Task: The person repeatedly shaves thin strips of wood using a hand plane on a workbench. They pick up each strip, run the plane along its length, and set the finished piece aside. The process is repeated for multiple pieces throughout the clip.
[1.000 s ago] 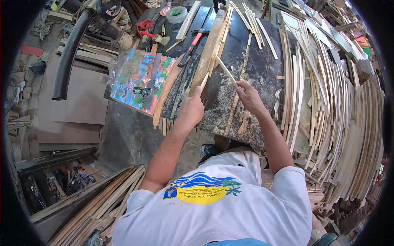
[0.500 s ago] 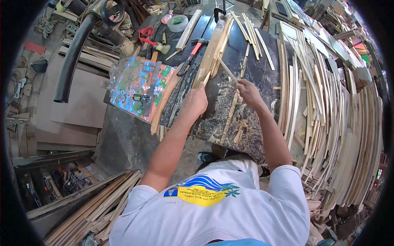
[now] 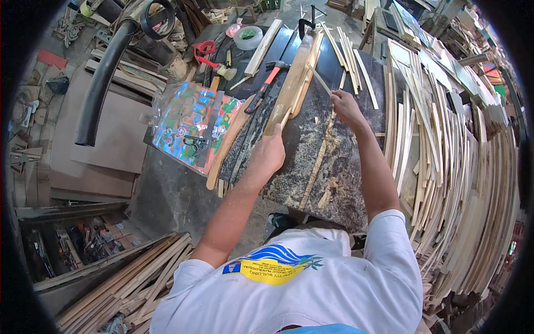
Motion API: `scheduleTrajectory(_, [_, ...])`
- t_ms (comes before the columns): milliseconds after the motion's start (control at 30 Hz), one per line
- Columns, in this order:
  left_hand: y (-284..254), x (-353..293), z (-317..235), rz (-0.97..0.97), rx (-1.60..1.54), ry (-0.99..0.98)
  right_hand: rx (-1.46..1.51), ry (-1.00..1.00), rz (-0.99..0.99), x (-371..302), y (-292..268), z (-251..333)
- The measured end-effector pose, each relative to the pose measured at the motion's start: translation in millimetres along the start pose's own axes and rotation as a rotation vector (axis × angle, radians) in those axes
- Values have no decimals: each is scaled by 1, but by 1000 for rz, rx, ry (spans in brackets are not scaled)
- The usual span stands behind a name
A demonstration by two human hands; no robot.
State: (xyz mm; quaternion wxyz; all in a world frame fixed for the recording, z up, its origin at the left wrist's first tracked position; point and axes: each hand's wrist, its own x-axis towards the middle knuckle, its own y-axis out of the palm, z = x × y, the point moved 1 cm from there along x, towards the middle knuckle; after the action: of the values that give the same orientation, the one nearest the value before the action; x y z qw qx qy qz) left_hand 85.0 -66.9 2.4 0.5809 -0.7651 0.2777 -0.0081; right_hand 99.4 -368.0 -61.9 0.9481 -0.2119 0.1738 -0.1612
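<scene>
My left hand [image 3: 269,150] is closed at the near end of a long wooden board [image 3: 290,80], gripping a thin wooden strip [image 3: 284,120] that runs along the board's right edge. My right hand [image 3: 349,108] is closed around a slim wooden stick [image 3: 320,79], which slants up and left from my fingers toward the board. A black clamp [image 3: 305,26] sits at the board's far end. All this is on a dark worktable [image 3: 356,161] strewn with sawdust. To the left of the board lies a hammer [image 3: 266,84] with a red and black handle.
Left on the table are a plastic-wrapped colourful packet [image 3: 186,125], a brush [image 3: 225,72], red-handled tape dispenser [image 3: 204,49] and clear tape roll [image 3: 248,37]. Loose strips [image 3: 349,55] lie at the far right. Long wood strips [image 3: 439,150] are stacked right; a black hose [image 3: 95,94] hangs left.
The view has shifted slightly. My left hand's strip now lies closer along the board's edge. My right hand has moved a little up and right, with the stick still in it.
</scene>
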Motion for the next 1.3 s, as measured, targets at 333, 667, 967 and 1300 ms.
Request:
scheduleTrajectory(333, [1, 39, -8, -42, -48, 44, 5, 13, -3, 23, -11, 11])
scheduleTrajectory(667, [5, 104, -18, -111, -31, 85, 85, 3, -19, 61, -16, 7])
scheduleTrajectory(967, [-9, 201, -40, -198, -46, 134, 7, -79, -134, 122, -21, -28])
scheduleTrajectory(1300, [-53, 168, -51, -146, -935, 358, 230, -19, -375, 2, -11, -85])
